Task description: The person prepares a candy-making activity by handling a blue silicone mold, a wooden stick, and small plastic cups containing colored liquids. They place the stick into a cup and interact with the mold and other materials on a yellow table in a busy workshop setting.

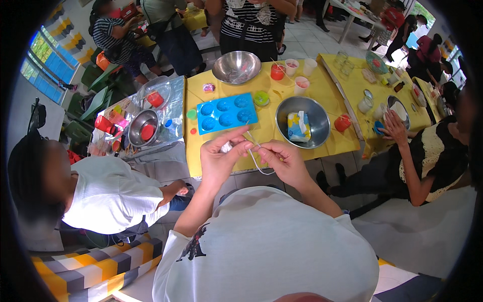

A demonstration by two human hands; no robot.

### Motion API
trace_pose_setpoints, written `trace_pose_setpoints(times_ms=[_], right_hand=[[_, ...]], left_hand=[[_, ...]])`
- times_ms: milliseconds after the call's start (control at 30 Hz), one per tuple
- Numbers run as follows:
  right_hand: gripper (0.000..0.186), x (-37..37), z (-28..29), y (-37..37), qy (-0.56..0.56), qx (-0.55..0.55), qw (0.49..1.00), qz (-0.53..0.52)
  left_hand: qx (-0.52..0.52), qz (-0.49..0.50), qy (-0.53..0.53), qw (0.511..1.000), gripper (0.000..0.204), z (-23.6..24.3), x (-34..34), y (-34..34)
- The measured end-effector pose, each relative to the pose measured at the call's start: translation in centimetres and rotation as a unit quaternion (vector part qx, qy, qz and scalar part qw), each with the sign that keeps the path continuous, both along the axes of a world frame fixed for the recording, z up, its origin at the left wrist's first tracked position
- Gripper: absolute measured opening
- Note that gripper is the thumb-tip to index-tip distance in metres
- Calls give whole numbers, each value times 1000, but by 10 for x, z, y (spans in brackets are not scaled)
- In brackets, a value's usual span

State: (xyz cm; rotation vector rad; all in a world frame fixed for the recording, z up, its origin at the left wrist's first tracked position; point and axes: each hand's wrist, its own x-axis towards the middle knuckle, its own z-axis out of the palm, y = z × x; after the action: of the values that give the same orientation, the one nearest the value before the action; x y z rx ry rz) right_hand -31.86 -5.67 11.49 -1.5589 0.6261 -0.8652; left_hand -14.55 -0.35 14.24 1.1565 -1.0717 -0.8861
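Note:
Held in front of my chest, my left hand (221,161) pinches a thin white string (264,171) between thumb and finger, with a small crumpled white bundle (226,148) in its fingers. My right hand (282,162) grips the same string just right of the left fingertips; a loop of it hangs below both hands. Beyond my hands lie a blue six-cavity mould (219,109) and, to the right, a steel bowl (287,108) holding a white, blue and yellow pack (299,128). A green tub (261,99) stands between mould and bowl.
The yellow-covered table (201,158) holds another steel bowl (236,60), cups (302,85) and a red container (342,122). At left is a foil-covered surface (170,136) with bowls. Co-workers stand left (115,196), right (427,166) and across (249,27); a second table (397,131) is at right.

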Motion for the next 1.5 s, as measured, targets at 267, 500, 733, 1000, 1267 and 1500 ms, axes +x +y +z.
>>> trace_pose_setpoints(times_ms=[267,500,733,1000,1267,1500], right_hand=[[15,-1,3,2,29,-57,998,-18],[12,-2,12,4,68,-99,992,-32],[23,2,15,6,111,-165,980,-28],[38,7,-4,3,161,-264,950,-41],[22,12,1,4,120,-278,951,-64],[17,8,-7,5,110,-286,949,-78]], left_hand=[[-25,18,-85,996,26,3,1,-5],[33,0,-51,998,17,4,5,-5],[-37,32,-66,997,10,-11,15,-7],[3,64,9,998,7,-8,13,-1],[-52,67,-71,994,7,-13,7,6],[-78,99,-83,989,7,-11,10,13]])
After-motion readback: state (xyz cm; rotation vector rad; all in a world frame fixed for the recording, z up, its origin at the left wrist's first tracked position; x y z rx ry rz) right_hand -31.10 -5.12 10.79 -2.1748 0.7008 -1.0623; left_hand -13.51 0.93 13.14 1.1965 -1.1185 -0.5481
